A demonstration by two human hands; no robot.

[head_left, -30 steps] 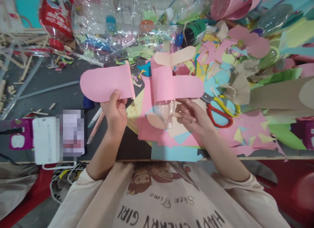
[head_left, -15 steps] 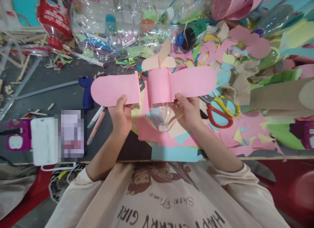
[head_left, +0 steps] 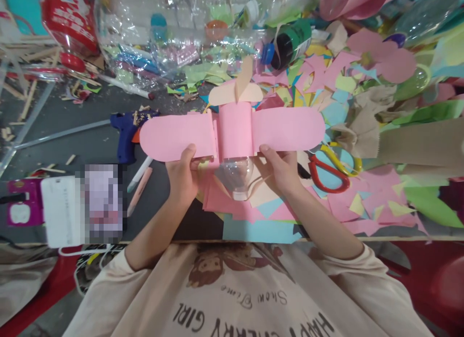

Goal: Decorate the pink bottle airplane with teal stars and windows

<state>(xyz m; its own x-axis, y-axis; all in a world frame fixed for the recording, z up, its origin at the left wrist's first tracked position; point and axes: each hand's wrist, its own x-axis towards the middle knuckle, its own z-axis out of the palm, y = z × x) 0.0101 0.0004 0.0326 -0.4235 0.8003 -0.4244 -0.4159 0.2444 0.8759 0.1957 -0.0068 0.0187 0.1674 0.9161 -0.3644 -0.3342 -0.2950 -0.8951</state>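
My left hand [head_left: 184, 175] is closed on a pink paper wing [head_left: 176, 136] with a rounded outer end, thumb on top and fingers beneath. The wing's folded inner edge is close to a clear plastic bottle [head_left: 236, 175] wrapped in pink paper [head_left: 236, 131]; whether they touch I cannot tell. My right hand [head_left: 281, 170] pinches the lower inner corner of a second pink wing [head_left: 290, 129] on the bottle's right side. Cream paper tail pieces [head_left: 235, 94] stand at the bottle's far end. The bottle's neck points toward me.
A blue glue gun [head_left: 125, 134] lies left of the wings, beside two pens [head_left: 139, 189]. Red and yellow scissors [head_left: 329, 175] rest at the right among paper scraps [head_left: 380, 192]. A phone [head_left: 104, 199] and a white device [head_left: 61, 211] lie front left. Clear bottles [head_left: 199, 18] crowd the back.
My left hand has brought the left wing rightward, closing most of the gap to the wrapped bottle. The right wing has shifted slightly down and right. The view has moved a little.
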